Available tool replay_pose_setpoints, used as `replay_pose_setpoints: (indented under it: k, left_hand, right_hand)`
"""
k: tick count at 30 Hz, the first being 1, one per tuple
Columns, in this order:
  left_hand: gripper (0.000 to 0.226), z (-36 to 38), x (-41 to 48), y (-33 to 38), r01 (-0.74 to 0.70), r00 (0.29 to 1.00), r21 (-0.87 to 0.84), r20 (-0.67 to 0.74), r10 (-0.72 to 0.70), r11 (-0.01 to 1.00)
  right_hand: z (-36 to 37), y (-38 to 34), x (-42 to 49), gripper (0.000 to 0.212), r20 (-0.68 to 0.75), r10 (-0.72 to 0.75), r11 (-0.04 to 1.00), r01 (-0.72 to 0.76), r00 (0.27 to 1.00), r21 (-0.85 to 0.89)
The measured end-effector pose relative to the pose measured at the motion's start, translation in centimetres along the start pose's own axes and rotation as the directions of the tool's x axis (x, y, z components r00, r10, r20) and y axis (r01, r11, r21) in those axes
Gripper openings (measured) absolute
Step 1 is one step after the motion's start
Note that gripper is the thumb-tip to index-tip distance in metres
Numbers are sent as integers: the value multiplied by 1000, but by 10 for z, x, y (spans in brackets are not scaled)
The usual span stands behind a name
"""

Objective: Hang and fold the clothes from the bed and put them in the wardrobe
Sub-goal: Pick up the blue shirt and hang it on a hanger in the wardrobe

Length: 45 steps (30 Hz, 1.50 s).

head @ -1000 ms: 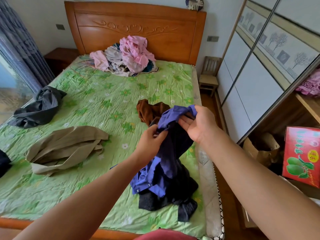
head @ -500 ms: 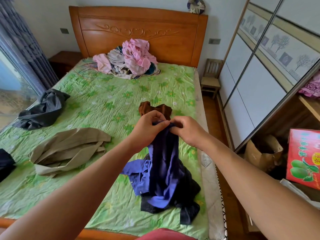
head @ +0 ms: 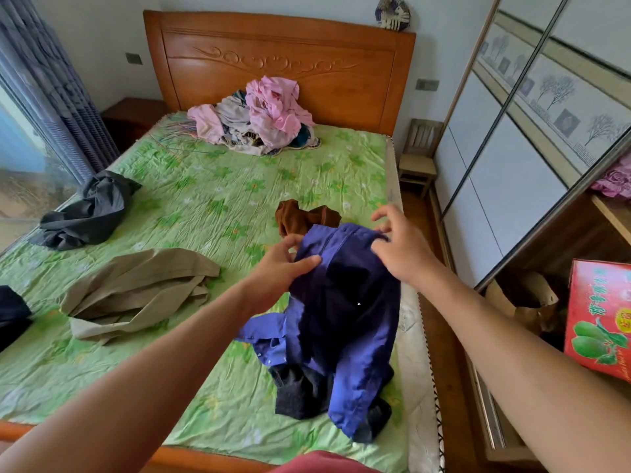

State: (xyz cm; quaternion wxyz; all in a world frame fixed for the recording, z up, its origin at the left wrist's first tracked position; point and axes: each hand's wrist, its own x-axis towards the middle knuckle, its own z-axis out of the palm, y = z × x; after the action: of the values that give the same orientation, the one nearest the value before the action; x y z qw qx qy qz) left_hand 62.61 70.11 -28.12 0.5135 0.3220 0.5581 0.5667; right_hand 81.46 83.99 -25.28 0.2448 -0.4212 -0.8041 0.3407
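The blue garment (head: pixel 345 302) was held up over the bed (head: pixel 205 206) by its top edge, gripped by the left hand (head: pixel 283 264) and pinched by the right hand (head: pixel 399 247). The task was judged barely begun: a brown garment (head: pixel 300 216) just beyond the hands, a beige garment (head: pixel 136 291) to their left and a pink pile (head: pixel 269 114) far beyond were left.

The blue garment (head: pixel 348 302) hides the near part of the brown garment (head: pixel 293 216) and most of a black garment (head: pixel 297 394) under it. The left edge cuts a dark cloth (head: pixel 12 312), the right edge a red box (head: pixel 601 322).
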Motion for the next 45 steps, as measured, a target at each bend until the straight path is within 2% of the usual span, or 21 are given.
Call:
replay_pose_setpoints:
  k: [3, 5, 9, 11, 14, 18, 21, 25, 29, 31, 33, 34, 36, 38, 39, 42, 44, 45]
  left_hand:
    - [27, 7, 0, 16, -71, 997, 162, 28, 67, 984]
    - [33, 11, -1, 22, -101, 995, 270, 51, 90, 957]
    - [43, 8, -5, 24, -99, 992, 319, 102, 70, 943]
    - [50, 6, -6, 21, -164, 982, 430, 155, 106, 888]
    - [47, 5, -1, 12, -234, 972, 675, 141, 189, 699]
    - [28, -13, 8, 0, -83, 953, 838, -91, 289, 539]
    - [22, -37, 11, -9, 27, 919, 869, -216, 330, 494]
    - [15, -70, 16, -14, 112, 893, 898, -279, 354, 425]
    - [28, -99, 18, -15, 87, 842, 865, -329, 427, 495]
    - [38, -106, 18, -10, 30, 829, 847, -318, 459, 531]
    - [43, -107, 19, -1, -51, 834, 803, -294, 468, 594]
    - [45, -107, 20, 5, -90, 838, 775, -280, 468, 625]
    - [45, -107, 22, 16, -145, 855, 730, -248, 456, 668]
    - [41, -107, 26, 25, -172, 872, 714, -210, 442, 678]
    - [39, -106, 29, 29, -175, 878, 725, -192, 439, 666]
    - [39, -100, 36, 39, -179, 899, 837, -74, 431, 517]
    - [39, -99, 38, 44, -218, 915, 926, 83, 394, 310]
    - [46, -100, 38, 47, -213, 933, 961, 145, 329, 178]
  right_hand:
    - [15, -6, -12, 61, 321, -140, 990, 134, 937, 42]
    - [24, -11, -14, 57, 345, -171, 984, 175, 923, 21]
    - [23, -15, -14, 16, 245, -248, 954, 280, 937, -108]
    - [23, -18, -16, 7, 200, -298, 932, 330, 933, -152]
    - [22, -32, -18, 11, 45, -334, 931, 337, 941, -138]
    - [6, -43, -16, 18, -159, -375, 927, 366, 913, -83]
    - [-9, -40, -13, 17, -267, -358, 934, 345, 895, -95]
    - [-28, -19, -5, 20, -339, -265, 953, 193, 903, -233]
    - [-46, 18, -2, 10, -309, -193, 908, 50, 931, -416]
    - [-50, 30, -1, 23, -266, -168, 872, 17, 949, -490]
    - [-48, 37, 1, 40, -164, -159, 786, 24, 974, -618]
    - [-46, 40, 3, 40, -115, -156, 730, 36, 981, -683]
    - [-40, 44, 5, 25, -73, -168, 659, 57, 983, -750]
    - [-34, 45, 8, 12, -70, -156, 642, 47, 985, -765]
    - [-29, 45, 11, 13, -58, -131, 663, 44, 990, -747]
    - [-15, 42, 20, 20, -10, 19, 852, -21, 1000, -523]
    - [-11, 42, 24, 20, 22, 97, 919, -81, 995, -386]
    - [-13, 43, 26, 24, 44, 106, 926, -82, 993, -370]
